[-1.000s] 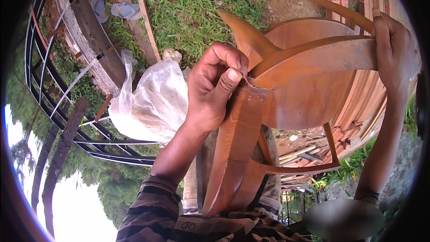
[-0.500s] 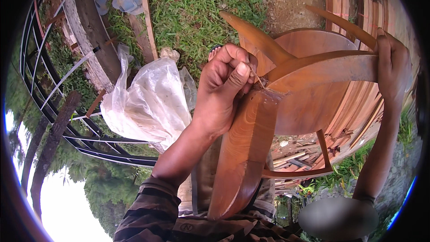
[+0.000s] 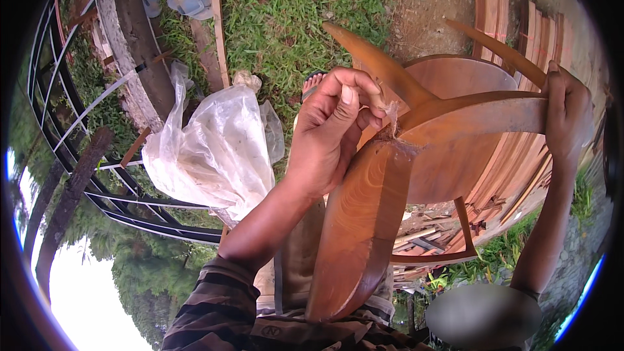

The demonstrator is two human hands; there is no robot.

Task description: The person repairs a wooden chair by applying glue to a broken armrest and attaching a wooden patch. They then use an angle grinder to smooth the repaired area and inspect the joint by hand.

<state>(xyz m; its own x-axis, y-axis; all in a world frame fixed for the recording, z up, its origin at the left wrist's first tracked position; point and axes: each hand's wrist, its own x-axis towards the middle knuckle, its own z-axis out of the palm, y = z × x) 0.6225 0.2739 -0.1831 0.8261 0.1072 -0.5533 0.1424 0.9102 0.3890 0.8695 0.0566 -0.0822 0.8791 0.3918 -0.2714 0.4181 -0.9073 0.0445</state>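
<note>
The right hand point(image 3: 565, 107) is wrapping around the far end of a brown, varnished wooden furniture frame point(image 3: 364, 221) with curved, tapering members, its thumb side showing on top while the other fingers are mostly hiding behind the wood. The frame is standing out in front of the person's body, one broad curved member reaching down toward a dark striped sleeve point(image 3: 218, 292) and torso, another running across to the right hand.

The left hand point(image 3: 328, 130) is hovering at the joint where these members are meeting, its fingers curling and its thumb pointing up. A thin, pale, ragged wisp of fibrous material point(image 3: 392, 114) is rising from the joint and touching the left fingertips; whether they are pinching it, I cannot tell. Rough, dark residue point(image 3: 389, 135) is showing along the joint. A pointed, horn-shaped wooden member point(image 3: 377, 62) is projecting up and left from it, and a wide, rounded brown wooden panel point(image 3: 448, 169) is sitting behind the frame.

To the left, a crumpled, translucent white plastic sheet point(image 3: 214, 149) is lying near the left forearm. Beyond it, pale blue-grey sandals point(image 3: 190, 4) are resting near green grass point(image 3: 279, 13), and stacked reddish-brown boards point(image 3: 491, 13) are lying at the upper right.
</note>
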